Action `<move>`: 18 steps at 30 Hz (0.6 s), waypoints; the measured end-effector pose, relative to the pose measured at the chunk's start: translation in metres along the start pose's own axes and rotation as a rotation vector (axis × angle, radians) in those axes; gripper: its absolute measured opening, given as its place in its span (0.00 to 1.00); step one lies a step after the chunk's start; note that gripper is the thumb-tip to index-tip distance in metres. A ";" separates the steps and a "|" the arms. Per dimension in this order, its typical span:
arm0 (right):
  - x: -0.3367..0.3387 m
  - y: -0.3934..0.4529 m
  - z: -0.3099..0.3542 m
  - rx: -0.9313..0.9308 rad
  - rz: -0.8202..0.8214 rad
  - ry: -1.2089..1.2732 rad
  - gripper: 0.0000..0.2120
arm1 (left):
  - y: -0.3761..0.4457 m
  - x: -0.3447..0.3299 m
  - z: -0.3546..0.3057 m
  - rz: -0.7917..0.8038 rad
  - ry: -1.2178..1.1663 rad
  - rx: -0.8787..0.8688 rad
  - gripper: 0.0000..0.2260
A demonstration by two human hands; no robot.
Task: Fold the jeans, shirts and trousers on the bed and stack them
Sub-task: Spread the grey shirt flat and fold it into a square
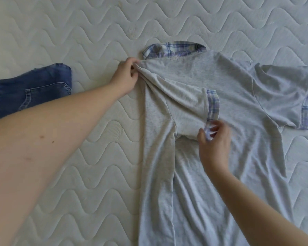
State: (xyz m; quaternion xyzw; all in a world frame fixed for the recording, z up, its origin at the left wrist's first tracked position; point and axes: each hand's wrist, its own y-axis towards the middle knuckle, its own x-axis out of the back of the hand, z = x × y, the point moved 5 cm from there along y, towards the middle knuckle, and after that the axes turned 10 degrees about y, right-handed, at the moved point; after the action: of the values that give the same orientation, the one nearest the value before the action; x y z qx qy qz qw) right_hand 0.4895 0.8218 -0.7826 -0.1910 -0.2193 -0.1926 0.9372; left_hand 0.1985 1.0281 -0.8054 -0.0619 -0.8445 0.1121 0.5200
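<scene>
A grey short-sleeved shirt (pixel 238 103) with a plaid collar and plaid sleeve cuffs lies back up on the bed, collar towards the far side. Its left side is folded over onto the back, sleeve included. My left hand (pixel 127 75) pinches the shirt's shoulder at the fold, next to the collar. My right hand (pixel 214 139) pinches the plaid cuff of the folded-in sleeve near the shirt's middle. The right sleeve lies spread out flat at the far right. Blue jeans (pixel 32 87) lie at the left edge, partly cut off by the frame and by my left forearm.
The white quilted mattress (pixel 96 32) fills the whole view. Bare mattress lies beyond the shirt's collar and between the jeans and the shirt.
</scene>
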 end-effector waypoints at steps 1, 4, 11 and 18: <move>-0.007 -0.013 -0.001 -0.023 0.062 0.014 0.11 | -0.002 0.000 -0.002 0.045 0.096 -0.098 0.20; -0.035 -0.049 -0.008 -0.118 0.306 -0.044 0.08 | 0.005 0.009 -0.011 0.060 0.312 -0.199 0.17; -0.072 -0.070 -0.004 -0.379 0.406 0.129 0.21 | 0.022 0.025 -0.053 0.183 0.512 -0.299 0.08; -0.090 -0.073 0.001 -0.472 0.519 0.335 0.09 | 0.040 0.035 -0.034 0.310 0.400 -0.158 0.07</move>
State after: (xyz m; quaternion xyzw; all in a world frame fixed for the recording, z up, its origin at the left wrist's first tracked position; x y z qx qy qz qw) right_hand 0.3819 0.7853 -0.8052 -0.4164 0.0426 -0.0227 0.9079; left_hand 0.2125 1.0791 -0.7708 -0.2518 -0.7116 0.1094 0.6467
